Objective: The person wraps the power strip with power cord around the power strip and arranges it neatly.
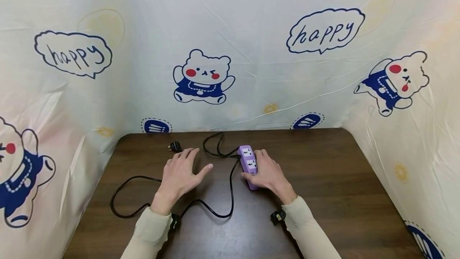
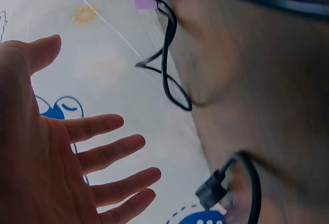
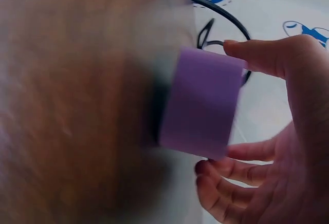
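A purple power strip (image 1: 246, 158) with white sockets lies on the right of centre of the table. My right hand (image 1: 270, 173) grips its near part, the thumb along the left side and the fingers on the right; the right wrist view shows the strip's purple end (image 3: 203, 103) between them. My left hand (image 1: 179, 176) hovers with spread, straight fingers over the black cable (image 1: 231, 189). Just beyond its fingertips is the black plug (image 1: 175, 146). In the left wrist view the palm (image 2: 36, 162) holds nothing, and the plug (image 2: 211, 189) shows at the end of its cable.
The brown wooden table (image 1: 323, 195) has a patterned cloth (image 1: 258, 51) hung behind it and at both sides. Cable loops lie at the left (image 1: 112, 199) and beside the strip's far end. A small black wrist camera (image 1: 278, 217) sits at the right cuff.
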Demonstrator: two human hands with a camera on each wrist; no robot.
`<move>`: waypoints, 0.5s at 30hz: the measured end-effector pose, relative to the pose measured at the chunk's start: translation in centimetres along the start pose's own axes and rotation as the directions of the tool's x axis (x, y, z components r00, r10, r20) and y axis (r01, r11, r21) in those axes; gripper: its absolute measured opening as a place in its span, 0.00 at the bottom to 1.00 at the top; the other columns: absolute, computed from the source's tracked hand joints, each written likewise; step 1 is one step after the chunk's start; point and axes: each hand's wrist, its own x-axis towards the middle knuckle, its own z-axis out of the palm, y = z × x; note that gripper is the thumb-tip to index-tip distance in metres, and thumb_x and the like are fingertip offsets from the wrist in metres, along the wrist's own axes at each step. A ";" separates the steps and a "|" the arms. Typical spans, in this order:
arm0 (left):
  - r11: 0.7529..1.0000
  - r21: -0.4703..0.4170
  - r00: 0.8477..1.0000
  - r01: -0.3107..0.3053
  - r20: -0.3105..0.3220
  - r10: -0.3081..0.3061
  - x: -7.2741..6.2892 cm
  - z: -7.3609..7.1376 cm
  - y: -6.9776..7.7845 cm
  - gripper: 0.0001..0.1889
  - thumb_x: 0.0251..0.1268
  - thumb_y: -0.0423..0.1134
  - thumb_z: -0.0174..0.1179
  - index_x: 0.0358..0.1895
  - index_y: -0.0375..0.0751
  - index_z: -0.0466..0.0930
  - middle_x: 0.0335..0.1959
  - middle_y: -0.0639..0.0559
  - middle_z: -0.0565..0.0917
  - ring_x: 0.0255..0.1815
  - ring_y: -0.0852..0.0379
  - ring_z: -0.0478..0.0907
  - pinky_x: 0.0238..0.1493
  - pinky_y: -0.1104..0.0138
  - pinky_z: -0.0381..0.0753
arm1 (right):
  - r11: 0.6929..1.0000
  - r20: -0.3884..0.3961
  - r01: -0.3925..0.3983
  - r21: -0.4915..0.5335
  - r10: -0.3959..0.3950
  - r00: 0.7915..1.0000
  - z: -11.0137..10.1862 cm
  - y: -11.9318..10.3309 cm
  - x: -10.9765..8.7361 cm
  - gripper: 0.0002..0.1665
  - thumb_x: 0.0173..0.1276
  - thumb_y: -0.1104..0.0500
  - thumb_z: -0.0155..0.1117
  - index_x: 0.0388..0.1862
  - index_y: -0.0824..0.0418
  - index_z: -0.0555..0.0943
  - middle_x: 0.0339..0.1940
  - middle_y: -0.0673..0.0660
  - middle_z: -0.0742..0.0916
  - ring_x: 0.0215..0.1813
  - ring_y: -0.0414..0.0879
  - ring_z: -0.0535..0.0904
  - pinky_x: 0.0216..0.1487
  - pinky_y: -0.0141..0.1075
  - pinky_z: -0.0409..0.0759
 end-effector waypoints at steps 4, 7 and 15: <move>1.000 -0.002 1.000 -0.020 0.007 0.020 -0.1 0.8 0.9 0.49 0.69 0.81 0.50 0.77 0.44 0.73 0.74 0.39 0.78 0.70 0.30 0.76 0.66 0.33 0.74 | 0.999 -0.026 -0.032 0.017 0.032 0.999 1.0 0.0 0.3 0.58 0.57 0.31 0.79 0.74 0.65 0.70 0.52 0.57 0.80 0.46 0.50 0.80 0.48 0.49 0.84; 0.999 -0.013 0.999 -0.041 0.009 0.041 -0.3 1.5 1.6 0.49 0.69 0.80 0.51 0.77 0.44 0.73 0.73 0.39 0.78 0.70 0.31 0.76 0.66 0.33 0.74 | 0.998 -0.035 -0.056 0.014 0.056 0.998 1.5 -0.1 0.4 0.60 0.56 0.32 0.81 0.75 0.66 0.69 0.53 0.58 0.81 0.47 0.51 0.81 0.48 0.50 0.85; 0.998 -0.024 0.998 -0.049 0.024 0.050 -0.6 2.9 3.0 0.47 0.70 0.78 0.53 0.80 0.47 0.70 0.73 0.40 0.78 0.71 0.32 0.76 0.66 0.35 0.75 | 0.996 -0.043 -0.095 0.001 0.095 0.995 1.9 -0.6 0.3 0.55 0.56 0.39 0.82 0.71 0.69 0.71 0.49 0.61 0.84 0.42 0.53 0.83 0.44 0.51 0.85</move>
